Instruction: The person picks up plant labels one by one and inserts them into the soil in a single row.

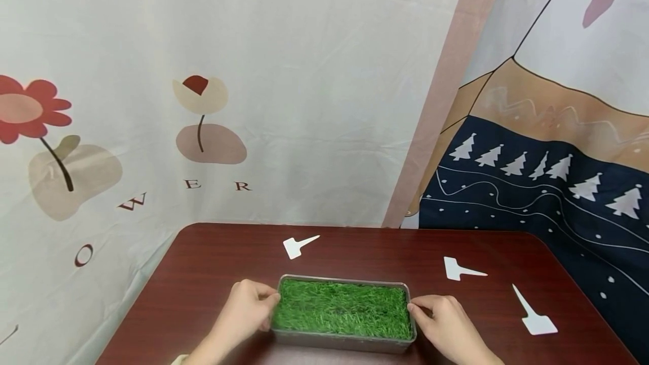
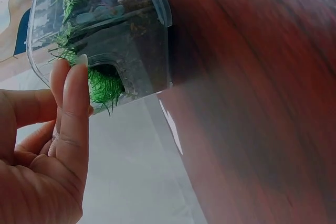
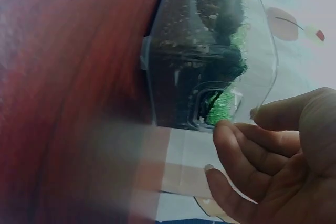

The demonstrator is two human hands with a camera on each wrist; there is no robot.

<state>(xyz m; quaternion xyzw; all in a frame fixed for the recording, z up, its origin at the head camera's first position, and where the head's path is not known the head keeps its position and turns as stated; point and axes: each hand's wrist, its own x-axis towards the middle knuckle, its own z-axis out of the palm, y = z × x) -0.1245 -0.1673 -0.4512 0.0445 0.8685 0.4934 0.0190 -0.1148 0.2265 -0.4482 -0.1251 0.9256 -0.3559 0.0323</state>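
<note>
A long clear plastic box (image 1: 339, 340) stands on the table in the head view, with a mat of green grass (image 1: 345, 307) filling its top. My left hand (image 1: 247, 306) pinches the rim at the box's left end between thumb and fingers. At the opposite end, my right hand (image 1: 447, 323) holds the rim the same way. Dark, soil-like matter shows through the box wall (image 2: 144, 59) in the left wrist view. In the right wrist view the thumb and index finger of the right hand (image 3: 278, 156) meet the rim beside a moulded recess.
Three white T-shaped plant labels lie on the dark red table (image 1: 218, 258): one label (image 1: 293, 248) behind the box, another label (image 1: 453, 268) at back right, a third label (image 1: 538, 324) farther right. A printed cloth (image 1: 314, 100) hangs behind the table.
</note>
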